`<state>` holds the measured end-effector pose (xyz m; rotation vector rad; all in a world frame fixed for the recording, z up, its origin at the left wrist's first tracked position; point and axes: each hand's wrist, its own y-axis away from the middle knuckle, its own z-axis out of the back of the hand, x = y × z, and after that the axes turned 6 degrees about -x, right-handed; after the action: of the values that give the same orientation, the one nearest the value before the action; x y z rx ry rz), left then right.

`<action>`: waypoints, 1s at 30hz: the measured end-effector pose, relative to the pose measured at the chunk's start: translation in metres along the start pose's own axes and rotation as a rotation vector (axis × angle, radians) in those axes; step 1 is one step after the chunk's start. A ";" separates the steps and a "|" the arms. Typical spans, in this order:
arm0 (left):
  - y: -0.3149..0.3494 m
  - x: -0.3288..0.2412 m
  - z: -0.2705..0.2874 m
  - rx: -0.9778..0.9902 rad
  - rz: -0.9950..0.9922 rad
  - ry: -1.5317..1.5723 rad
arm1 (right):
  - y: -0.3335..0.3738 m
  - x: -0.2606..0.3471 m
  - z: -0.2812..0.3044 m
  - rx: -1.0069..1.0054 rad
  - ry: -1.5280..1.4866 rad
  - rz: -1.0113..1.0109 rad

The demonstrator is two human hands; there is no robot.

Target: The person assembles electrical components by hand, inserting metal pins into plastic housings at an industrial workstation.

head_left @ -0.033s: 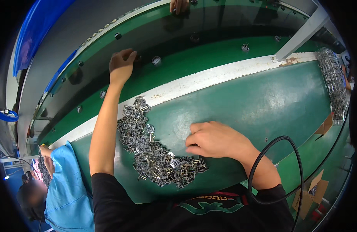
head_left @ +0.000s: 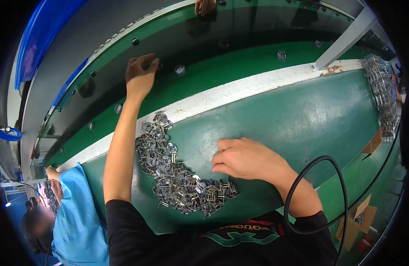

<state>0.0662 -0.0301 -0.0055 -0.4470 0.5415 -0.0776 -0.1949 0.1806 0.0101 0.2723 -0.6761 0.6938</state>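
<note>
My left hand (head_left: 141, 74) reaches over the green conveyor belt (head_left: 240, 66), its thumb and forefinger nearly together. A small dark piece seems to lie at their tips, too indistinct to name. Just right of it on the belt lies a small round part (head_left: 180, 70) with a pale face. My right hand (head_left: 244, 158) hovers over the green worktable (head_left: 275, 119), fingers curled in toward the thumb; whatever they may hold is hidden. Between my arms spreads a heap of small metal-pronged parts (head_left: 186, 188), dark and clear, its right end just below my right hand.
A white rail (head_left: 226, 91) divides belt and table, with a slanted white post (head_left: 346, 37) on it. Stacked pronged parts (head_left: 382, 99) stand far right. A black cable (head_left: 342, 177) loops by my right arm. Another person in a blue garment (head_left: 76, 213) works at left; another hand (head_left: 205, 6) is opposite.
My left thumb and forefinger have drawn closer together, and that hand has shifted slightly right. My right hand has barely moved.
</note>
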 end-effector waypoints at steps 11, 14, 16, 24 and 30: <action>0.004 -0.042 0.002 0.509 -0.317 0.062 | -0.012 -0.018 -0.010 -0.388 0.093 0.145; 0.030 -0.068 0.024 0.495 -0.105 0.328 | -0.009 -0.024 -0.004 -0.368 0.084 0.093; 0.056 -0.079 0.035 0.462 0.092 0.714 | -0.010 -0.033 -0.005 -0.522 -0.058 0.110; 0.115 -0.092 0.063 0.590 0.204 1.063 | -0.015 -0.008 0.016 -0.556 -1.199 -0.085; 0.124 -0.085 0.058 0.647 0.176 1.141 | -0.013 -0.005 0.018 -0.657 -0.953 -0.032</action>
<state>0.0182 0.1200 0.0262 0.3402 1.6073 -0.3357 -0.1975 0.1606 0.0201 -0.0192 -1.7544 0.2420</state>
